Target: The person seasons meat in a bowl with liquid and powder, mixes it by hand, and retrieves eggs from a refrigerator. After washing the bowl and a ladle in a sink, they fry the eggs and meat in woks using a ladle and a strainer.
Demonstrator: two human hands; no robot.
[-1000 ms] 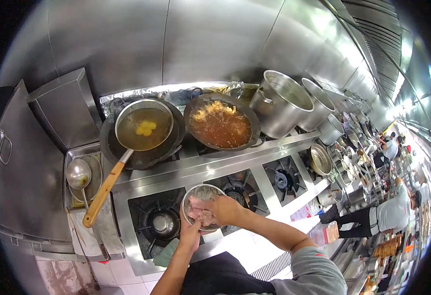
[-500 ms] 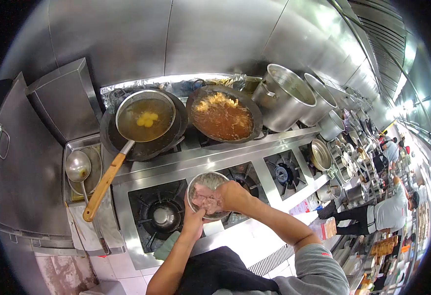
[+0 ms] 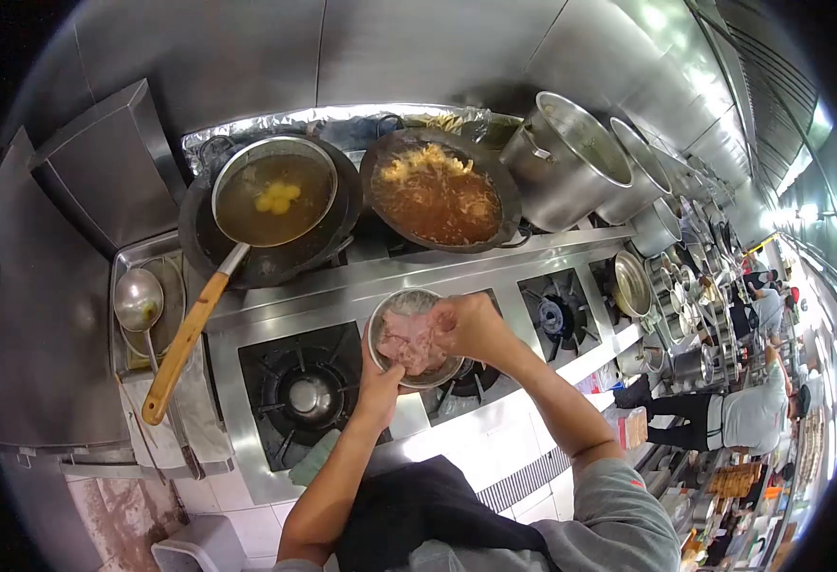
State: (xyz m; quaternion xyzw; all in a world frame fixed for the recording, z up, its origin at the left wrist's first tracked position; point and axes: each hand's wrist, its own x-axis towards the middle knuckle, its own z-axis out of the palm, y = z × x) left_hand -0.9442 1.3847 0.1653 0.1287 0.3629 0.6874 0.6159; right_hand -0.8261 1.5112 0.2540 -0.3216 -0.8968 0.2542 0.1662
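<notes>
Meat (image 3: 405, 336) was being handled in a metal bowl (image 3: 434, 378), held above the front of the stove (image 3: 289, 316), near the leftmost front burner (image 3: 310, 393). The bowl was grasped at its rim by the left hand (image 3: 378, 393); the meat was met by the right hand's (image 3: 482, 330) fingers, but whether any was pinched could not be told. Steady support seemed called for. Beyond the stove's left edge, passage was narrowed by a jutting wooden handle (image 3: 192, 341); woks (image 3: 270, 269) were set behind.
</notes>
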